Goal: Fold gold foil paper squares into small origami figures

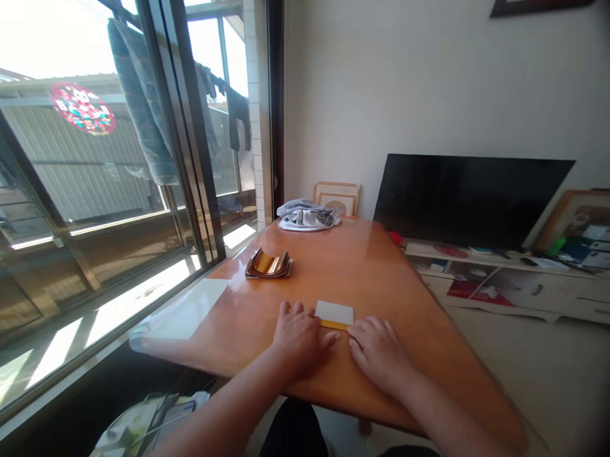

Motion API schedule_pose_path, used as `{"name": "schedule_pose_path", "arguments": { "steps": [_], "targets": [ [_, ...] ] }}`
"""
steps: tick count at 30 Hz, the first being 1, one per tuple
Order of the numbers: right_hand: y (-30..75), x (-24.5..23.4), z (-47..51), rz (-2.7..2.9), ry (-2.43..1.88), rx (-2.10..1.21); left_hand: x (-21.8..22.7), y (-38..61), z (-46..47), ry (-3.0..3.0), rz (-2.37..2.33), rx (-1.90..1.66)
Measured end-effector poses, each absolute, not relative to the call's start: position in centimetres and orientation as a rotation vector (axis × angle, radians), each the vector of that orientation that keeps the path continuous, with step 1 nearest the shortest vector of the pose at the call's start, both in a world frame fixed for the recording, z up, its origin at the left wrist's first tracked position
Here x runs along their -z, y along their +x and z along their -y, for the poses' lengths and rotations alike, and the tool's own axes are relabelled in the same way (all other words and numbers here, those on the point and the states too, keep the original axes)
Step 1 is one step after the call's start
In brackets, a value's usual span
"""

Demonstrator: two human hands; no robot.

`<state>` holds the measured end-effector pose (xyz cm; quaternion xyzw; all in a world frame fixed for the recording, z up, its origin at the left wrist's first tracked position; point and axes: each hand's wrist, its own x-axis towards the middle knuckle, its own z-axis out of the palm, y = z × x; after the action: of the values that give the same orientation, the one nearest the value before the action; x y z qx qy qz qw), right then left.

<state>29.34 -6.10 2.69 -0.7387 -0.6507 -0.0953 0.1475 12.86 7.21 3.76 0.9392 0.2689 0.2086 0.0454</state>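
Observation:
A small white rectangular sheet [335, 312] lies on the wooden table in front of me, with a yellow strip [334, 325] along its near edge. My left hand [301, 335] rests at the sheet's left side, fingers spread and thumb stretched out below the strip. At the right end of the strip, my right hand [378, 351] lies low on the table, its fingers extended and their tips by the corner. Neither hand visibly grips the sheet. Farther off to the left sits a stack of shiny, curved copper-coloured sheets [268, 263].
The glossy table [383, 271] runs away from me, with bundled grey cloth [308, 215] at its far end. A clear plastic sheet [187, 311] covers its left corner. Glass doors stand left; a television [466, 201] on a low cabinet [543, 290] stands right.

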Motion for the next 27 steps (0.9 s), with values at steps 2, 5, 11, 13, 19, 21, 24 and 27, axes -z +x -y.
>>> {"name": "schedule_pose_path", "arguments": {
  "steps": [2, 5, 11, 13, 19, 21, 24, 27],
  "targets": [
    [29.2, -3.0, 5.8, 1.866, -2.147, 0.257, -5.0, 13.2, -10.3, 2.622, -0.839, -0.769],
    [29.1, -3.6, 5.1, 1.880, -2.193, 0.221, -7.9, 14.1, -16.4, 2.067, -0.924, -0.998],
    [29.7, -4.8, 2.5, 1.961, -2.280, 0.163, -12.7, 18.1, -24.5, 1.692, -0.891, -1.075],
    [30.2, -5.1, 1.5, 1.999, -2.291, 0.147, -11.9, 19.8, -23.9, 1.651, -0.815, -1.039],
    [32.1, -5.7, -0.5, 1.948, -2.333, -0.040, -5.6, 22.6, -18.7, 1.788, -0.514, -0.735],
    [32.6, -5.8, -0.8, 1.916, -2.313, -0.109, -4.5, 22.2, -18.2, 1.857, -0.469, -0.618],
    [33.2, -5.6, -1.0, 1.878, -2.299, -0.189, -4.4, 20.9, -18.6, 1.954, -0.423, -0.448],
    [33.5, -4.9, -1.1, 1.861, -2.251, -0.225, -5.7, 19.2, -19.2, 2.046, -0.402, -0.209]
  ]
}}
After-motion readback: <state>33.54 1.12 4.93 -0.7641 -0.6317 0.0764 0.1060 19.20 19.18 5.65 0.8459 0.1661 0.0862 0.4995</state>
